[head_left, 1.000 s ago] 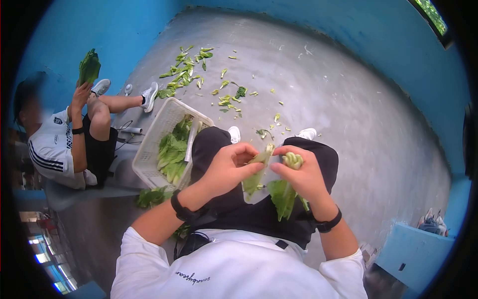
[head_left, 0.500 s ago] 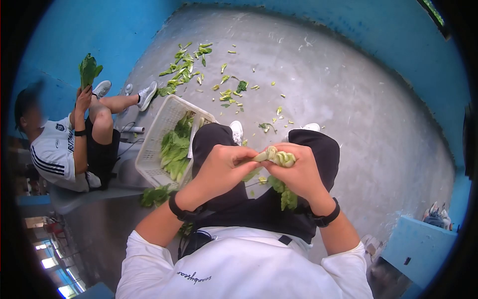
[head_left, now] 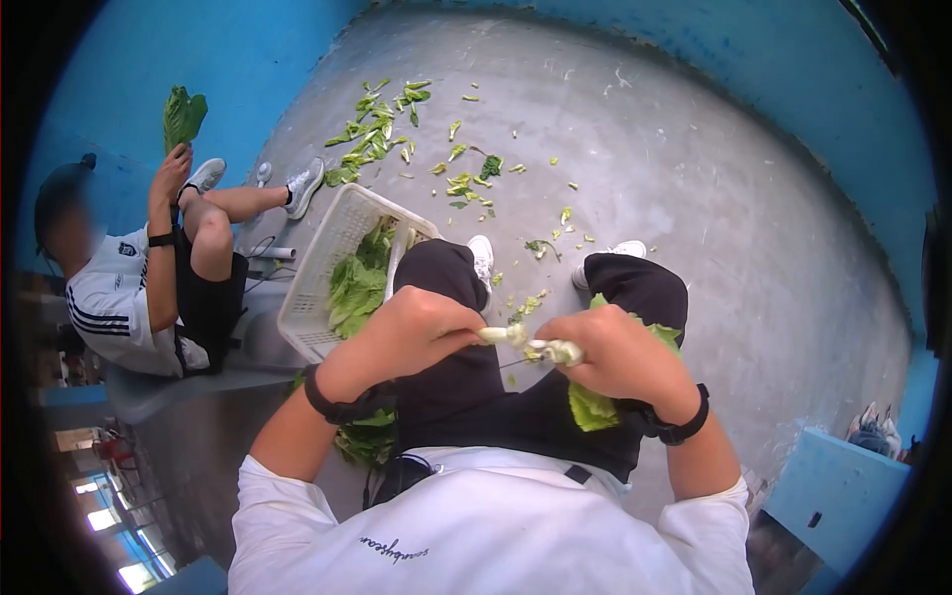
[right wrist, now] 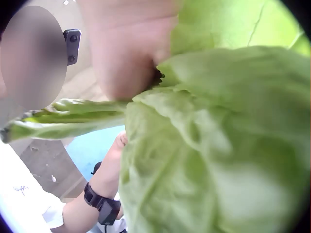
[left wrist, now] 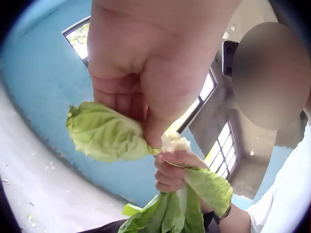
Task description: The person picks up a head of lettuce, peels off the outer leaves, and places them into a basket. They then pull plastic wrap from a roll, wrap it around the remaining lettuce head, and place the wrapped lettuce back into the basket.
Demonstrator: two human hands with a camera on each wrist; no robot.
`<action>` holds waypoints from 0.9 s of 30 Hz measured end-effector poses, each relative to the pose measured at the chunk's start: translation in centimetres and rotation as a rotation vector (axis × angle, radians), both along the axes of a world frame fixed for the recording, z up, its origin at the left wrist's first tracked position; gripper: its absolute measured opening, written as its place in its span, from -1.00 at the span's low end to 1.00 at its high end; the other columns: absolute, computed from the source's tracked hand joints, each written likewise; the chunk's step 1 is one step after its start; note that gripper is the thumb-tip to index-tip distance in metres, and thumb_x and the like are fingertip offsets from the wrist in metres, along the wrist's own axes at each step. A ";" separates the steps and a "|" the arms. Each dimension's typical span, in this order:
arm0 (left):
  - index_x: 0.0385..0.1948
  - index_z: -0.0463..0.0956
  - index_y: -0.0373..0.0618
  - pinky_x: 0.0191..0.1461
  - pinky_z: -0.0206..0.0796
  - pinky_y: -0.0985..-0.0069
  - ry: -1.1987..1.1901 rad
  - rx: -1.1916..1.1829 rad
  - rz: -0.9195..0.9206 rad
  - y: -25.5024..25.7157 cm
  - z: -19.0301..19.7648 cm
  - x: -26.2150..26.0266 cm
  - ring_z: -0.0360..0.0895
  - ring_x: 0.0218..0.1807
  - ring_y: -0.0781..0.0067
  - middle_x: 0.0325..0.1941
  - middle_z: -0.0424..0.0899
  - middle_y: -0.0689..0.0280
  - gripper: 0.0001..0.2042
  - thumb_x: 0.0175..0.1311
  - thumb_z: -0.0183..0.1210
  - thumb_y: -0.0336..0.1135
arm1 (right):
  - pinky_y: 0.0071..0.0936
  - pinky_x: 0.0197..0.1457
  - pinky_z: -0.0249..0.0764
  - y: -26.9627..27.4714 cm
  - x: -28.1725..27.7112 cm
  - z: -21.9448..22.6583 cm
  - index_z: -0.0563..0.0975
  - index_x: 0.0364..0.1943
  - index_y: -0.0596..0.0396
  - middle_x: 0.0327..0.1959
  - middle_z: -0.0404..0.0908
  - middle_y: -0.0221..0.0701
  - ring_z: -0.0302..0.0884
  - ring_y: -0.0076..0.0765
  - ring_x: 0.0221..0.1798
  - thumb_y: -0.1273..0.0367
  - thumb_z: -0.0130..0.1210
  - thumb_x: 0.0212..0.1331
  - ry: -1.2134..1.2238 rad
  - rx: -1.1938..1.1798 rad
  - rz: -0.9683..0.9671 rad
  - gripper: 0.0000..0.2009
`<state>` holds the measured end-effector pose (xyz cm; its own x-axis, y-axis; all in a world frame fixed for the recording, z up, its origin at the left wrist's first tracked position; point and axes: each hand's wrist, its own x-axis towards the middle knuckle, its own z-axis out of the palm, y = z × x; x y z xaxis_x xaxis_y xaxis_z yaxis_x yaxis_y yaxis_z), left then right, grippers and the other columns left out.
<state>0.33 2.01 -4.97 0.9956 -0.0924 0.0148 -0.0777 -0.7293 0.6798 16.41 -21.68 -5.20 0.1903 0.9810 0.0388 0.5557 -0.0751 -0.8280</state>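
Note:
My left hand (head_left: 421, 332) pinches a small green lettuce leaf (left wrist: 104, 133) between thumb and fingers. Its pale stem end (head_left: 496, 335) pokes out toward the right hand in the head view. My right hand (head_left: 620, 352) grips a head of lettuce just below the whitish cut base (left wrist: 175, 142). The green leaves of that lettuce (left wrist: 165, 213) hang down under the fist, and they fill much of the right wrist view. Both hands are close together above the lap, with the left thumb tip right by the base.
To the left stands a white plastic crate (head_left: 309, 288) with lettuce leaves (head_left: 352, 293) inside. Torn leaves (head_left: 372, 134) and scraps litter the grey floor (head_left: 694, 198). Another person (head_left: 124, 288), seated at left, holds up a leafy green (head_left: 183, 119). More leaves (head_left: 367, 436) lie beside my left thigh.
The left hand has gone from a long leaf held beside the lettuce to its pale base, then a little left with a leaf's stem end. The right hand has turned the lettuce's base toward the left hand.

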 end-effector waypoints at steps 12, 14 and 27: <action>0.03 0.42 -0.24 -0.03 0.36 0.49 0.347 -1.560 0.137 -3.7 -2.5 -0.5 0.44 -0.19 0.56 -0.20 0.46 0.34 -0.72 0.55 0.04 -0.19 | -0.61 -0.11 0.42 -1.0 0.0 -0.4 0.53 -0.23 0.14 -0.32 0.56 -0.53 0.49 -0.65 -0.21 0.49 0.23 0.28 0.693 0.142 -0.426 -0.90; 0.05 0.41 -0.23 -0.17 0.32 0.52 0.377 -1.415 0.184 -4.7 -2.0 -0.5 0.35 -0.32 0.56 -0.30 0.41 0.39 -0.67 0.56 -0.01 -0.13 | -0.59 -0.05 0.43 -0.3 -0.9 -1.4 0.48 -0.21 0.12 -0.29 0.55 -0.51 0.51 -0.63 -0.16 0.52 0.17 0.32 0.748 0.226 -0.453 -0.91; -0.05 0.51 -0.40 -0.06 0.60 0.37 0.539 -1.479 0.067 -4.7 -1.0 -0.9 0.70 -0.22 0.23 -0.27 0.67 0.05 -0.52 0.59 -0.25 -0.10 | -0.68 -0.28 0.40 1.6 -3.5 -0.9 0.64 -0.15 0.24 -0.47 0.61 -0.54 0.49 -0.73 -0.38 0.41 0.28 0.27 1.024 0.044 -0.329 -0.82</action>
